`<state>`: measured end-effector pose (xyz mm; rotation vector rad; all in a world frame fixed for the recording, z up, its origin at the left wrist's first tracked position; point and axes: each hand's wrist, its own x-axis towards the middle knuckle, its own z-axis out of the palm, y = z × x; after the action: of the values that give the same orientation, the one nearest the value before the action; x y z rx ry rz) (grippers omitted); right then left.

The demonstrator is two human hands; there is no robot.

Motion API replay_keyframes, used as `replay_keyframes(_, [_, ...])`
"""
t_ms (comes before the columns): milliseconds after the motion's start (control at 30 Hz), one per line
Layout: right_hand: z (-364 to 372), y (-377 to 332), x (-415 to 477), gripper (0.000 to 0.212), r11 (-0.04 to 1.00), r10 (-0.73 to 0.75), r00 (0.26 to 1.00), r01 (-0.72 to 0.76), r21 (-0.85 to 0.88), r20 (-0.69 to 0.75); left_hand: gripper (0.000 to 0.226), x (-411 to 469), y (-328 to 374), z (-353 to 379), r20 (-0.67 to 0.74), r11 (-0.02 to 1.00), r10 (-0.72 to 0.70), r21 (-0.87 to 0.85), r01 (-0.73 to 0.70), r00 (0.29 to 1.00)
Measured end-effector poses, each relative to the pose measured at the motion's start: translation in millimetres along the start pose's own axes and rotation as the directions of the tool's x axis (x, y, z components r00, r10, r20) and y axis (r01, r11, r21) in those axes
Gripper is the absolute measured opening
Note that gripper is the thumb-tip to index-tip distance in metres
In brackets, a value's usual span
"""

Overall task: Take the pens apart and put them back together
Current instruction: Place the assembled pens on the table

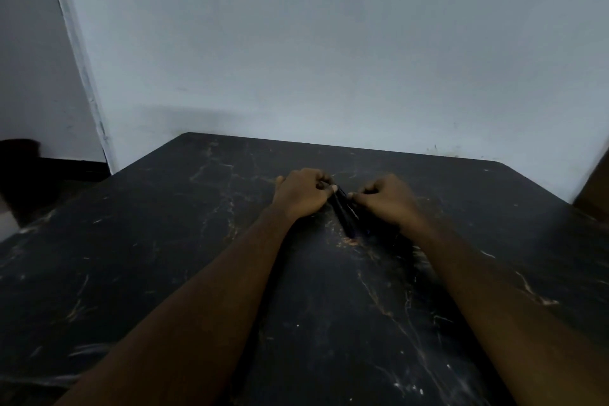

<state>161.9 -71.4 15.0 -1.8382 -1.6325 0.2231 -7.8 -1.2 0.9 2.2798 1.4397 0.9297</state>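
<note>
A pale wall [329,43] fills the upper half of the view, from 9 round to 3 o'clock, with a white door frame [79,56] slanting down at 10 o'clock. Below it a dark marble-patterned table [164,241] spreads over the lower half. Its far edge runs just under the wall from 11 to 2 o'clock, the far left corner cut at 10 o'clock and the far right corner at 2 o'clock. Broad bare stretches of tabletop lie open at 8 and at 4 o'clock, on either side of the forearms. A brown object [596,188], too cropped to name, sits at the table's right edge at 3 o'clock.

Both forearms reach in from 6 o'clock towards the centre. The left hand [301,193] is curled, its fingertips pinching the far end of the pens [344,212]. The right hand [387,199] is curled too, thumb and fingers pressed on the pens from the other side. The pens, dark and bunched together, lie between the hands just right of centre, their near ends resting on the table. How many there are I cannot tell.
</note>
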Motion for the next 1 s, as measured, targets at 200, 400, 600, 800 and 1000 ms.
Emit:
replay_keyframes(200, [-23.0, 23.4, 6.8, 0.025, 0.993, 0.080, 0.977, -0.095, -0.069, -0.197, 0.057, -6.8, 9.0, -1.3, 0.129, 0.991, 0.085, 0.092, -0.097, 0.988])
replay_keyframes(400, [-30.8, 42.8, 4.7, 0.027, 0.968, 0.200, 0.971, -0.217, -0.123, -0.134, 0.048, -12.7, 18.6, 0.7, 0.205, 0.983, 0.125, 0.111, -0.150, 0.971])
replay_keyframes(600, [-29.2, 37.0, 6.8, 0.021, 0.963, 0.198, 0.976, -0.210, -0.171, -0.086, 0.032, -11.6, 19.6, -1.1, 0.157, 0.993, 0.095, 0.048, -0.104, 0.983])
replay_keyframes(800, [-28.4, 19.5, 5.6, 0.016, 0.961, 0.196, 0.981, -0.191, -0.198, 0.005, 0.025, -12.7, 19.2, -5.2, 0.065, 0.999, 0.043, 0.026, -0.044, 0.997])
replay_keyframes(1000, [-23.2, 4.3, 1.0, 0.025, 0.954, 0.165, 0.986, -0.149, -0.258, 0.039, 0.023, -12.9, 18.2, -6.7, 0.029, 1.000, 0.011, 0.014, -0.011, 1.000])
